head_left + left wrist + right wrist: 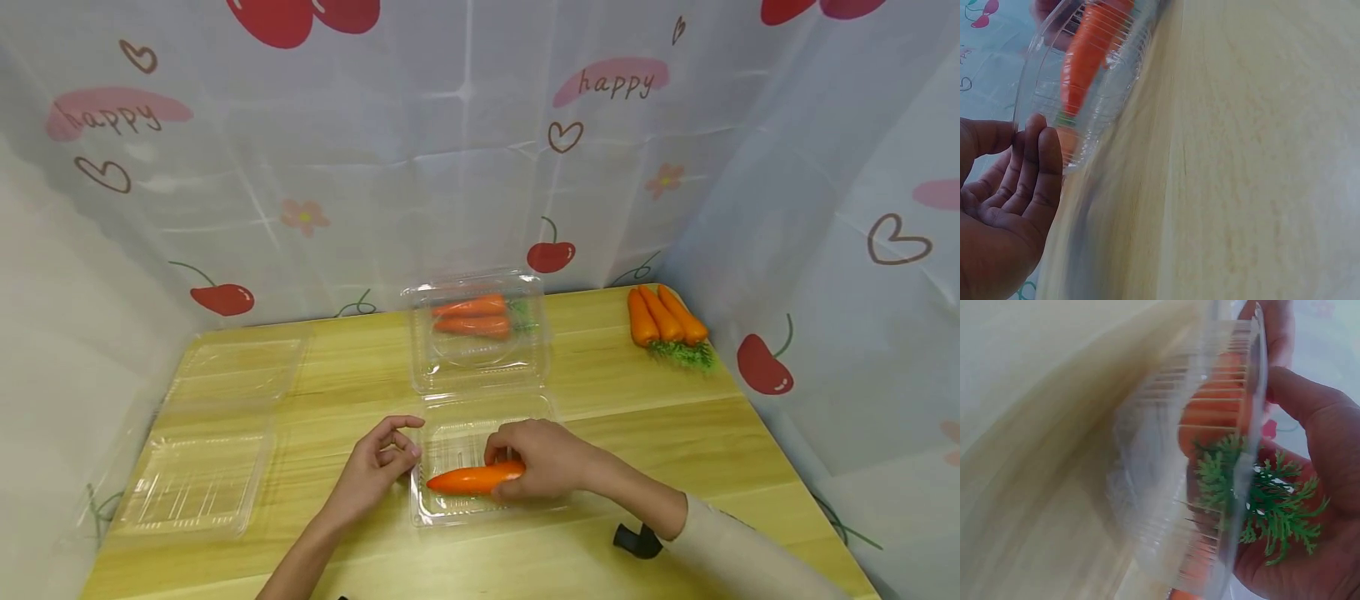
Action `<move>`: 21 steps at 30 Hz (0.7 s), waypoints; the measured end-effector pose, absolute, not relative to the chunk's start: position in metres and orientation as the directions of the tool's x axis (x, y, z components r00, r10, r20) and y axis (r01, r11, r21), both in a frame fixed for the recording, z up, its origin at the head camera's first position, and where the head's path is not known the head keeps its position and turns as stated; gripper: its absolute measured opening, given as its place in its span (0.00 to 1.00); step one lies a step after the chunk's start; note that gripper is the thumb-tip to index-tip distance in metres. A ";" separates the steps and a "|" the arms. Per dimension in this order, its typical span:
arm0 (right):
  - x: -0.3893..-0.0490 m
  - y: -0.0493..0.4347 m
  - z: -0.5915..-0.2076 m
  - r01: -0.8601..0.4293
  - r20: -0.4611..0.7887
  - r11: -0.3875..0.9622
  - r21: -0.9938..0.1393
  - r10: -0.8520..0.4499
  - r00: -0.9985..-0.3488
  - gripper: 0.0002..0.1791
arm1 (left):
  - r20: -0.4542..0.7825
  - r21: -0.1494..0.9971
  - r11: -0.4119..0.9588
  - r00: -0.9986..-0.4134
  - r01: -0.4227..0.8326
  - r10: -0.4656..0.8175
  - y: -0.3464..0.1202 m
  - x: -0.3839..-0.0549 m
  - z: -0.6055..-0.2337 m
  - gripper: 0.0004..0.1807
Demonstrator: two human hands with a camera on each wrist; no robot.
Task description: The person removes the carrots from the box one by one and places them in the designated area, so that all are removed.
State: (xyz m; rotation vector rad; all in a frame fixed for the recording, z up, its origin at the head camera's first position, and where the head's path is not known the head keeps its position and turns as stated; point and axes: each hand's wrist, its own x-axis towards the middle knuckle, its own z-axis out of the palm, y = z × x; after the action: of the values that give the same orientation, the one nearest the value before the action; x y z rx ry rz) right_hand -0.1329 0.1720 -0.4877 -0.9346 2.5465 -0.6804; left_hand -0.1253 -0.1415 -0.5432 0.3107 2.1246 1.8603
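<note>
A clear plastic box lies open here. Inside it, a green-topped orange carrot sits crosswise, tip toward the box's left side.

A person's left hand and right hand are showing bare. A pale cream sleeve is covering part of the right forearm, its plain cuff ending short of the wrist. A small, faint dark mark is appearing along the sleeve's upper edge. The left forearm is showing bare down to the frame's lower edge. A stubby, rounded black piece is showing just beside the right forearm; the view is leaving unclear whether the person is wearing it.
</note>
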 end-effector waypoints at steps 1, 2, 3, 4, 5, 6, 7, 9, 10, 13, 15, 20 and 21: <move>-0.133 0.172 -0.486 -0.501 -0.134 0.668 -0.551 -0.663 -0.737 0.16 | -0.078 0.990 0.139 -0.932 -0.030 0.355 -0.142 -0.125 -0.543 0.24; -0.134 0.173 -0.485 -0.495 -0.118 0.667 -0.557 -0.653 -0.748 0.16 | -0.074 0.990 0.138 -0.932 -0.026 0.355 -0.142 -0.125 -0.544 0.24; -0.134 0.174 -0.483 -0.488 -0.106 0.670 -0.559 -0.642 -0.760 0.16 | -0.071 0.990 0.138 -0.932 -0.023 0.356 -0.142 -0.125 -0.544 0.24; -0.134 0.174 -0.481 -0.481 -0.095 0.673 -0.562 -0.630 -0.771 0.16 | -0.070 0.990 0.138 -0.932 -0.022 0.356 -0.142 -0.125 -0.544 0.24; -0.135 0.176 -0.480 -0.473 -0.086 0.678 -0.563 -0.617 -0.782 0.16 | -0.070 0.990 0.138 -0.932 -0.022 0.355 -0.142 -0.125 -0.545 0.24; -0.135 0.177 -0.478 -0.464 -0.078 0.681 -0.567 -0.605 -0.792 0.16 | -0.071 0.990 0.138 -0.933 -0.022 0.354 -0.142 -0.125 -0.545 0.24; -0.136 0.178 -0.476 -0.451 -0.074 0.686 -0.571 -0.590 -0.804 0.16 | -0.072 0.990 0.140 -0.933 -0.024 0.352 -0.142 -0.125 -0.545 0.24; -0.137 0.182 -0.472 -0.434 -0.054 0.688 -0.582 -0.565 -0.823 0.16 | -0.078 0.990 0.141 -0.934 -0.030 0.349 -0.142 -0.124 -0.545 0.24; -0.138 0.184 -0.470 -0.424 -0.043 0.685 -0.593 -0.552 -0.833 0.16 | -0.081 0.989 0.141 -0.934 -0.033 0.349 -0.142 -0.124 -0.545 0.24; -0.140 0.192 -0.464 -0.397 -0.009 0.675 -0.622 -0.512 -0.859 0.16 | -0.084 0.990 0.139 -0.934 -0.037 0.349 -0.141 -0.124 -0.544 0.24; -0.142 0.199 -0.461 -0.382 0.014 0.666 -0.641 -0.488 -0.873 0.16 | -0.082 0.990 0.135 -0.932 -0.037 0.352 -0.141 -0.124 -0.544 0.24; -0.148 0.218 -0.457 -0.340 0.055 0.655 -0.675 -0.415 -0.908 0.17 | -0.066 0.993 0.119 -0.929 -0.023 0.363 -0.141 -0.124 -0.544 0.24; -0.149 0.222 -0.456 -0.326 0.059 0.653 -0.683 -0.395 -0.917 0.17 | -0.063 0.993 0.118 -0.928 -0.020 0.367 -0.141 -0.124 -0.544 0.24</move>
State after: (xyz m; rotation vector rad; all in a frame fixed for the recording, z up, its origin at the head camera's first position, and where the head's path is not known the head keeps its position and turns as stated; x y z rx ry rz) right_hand -0.1487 0.2218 -0.4564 -0.6058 2.7692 -1.1162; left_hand -0.1241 -0.1413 -0.5441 0.3402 2.1073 1.8793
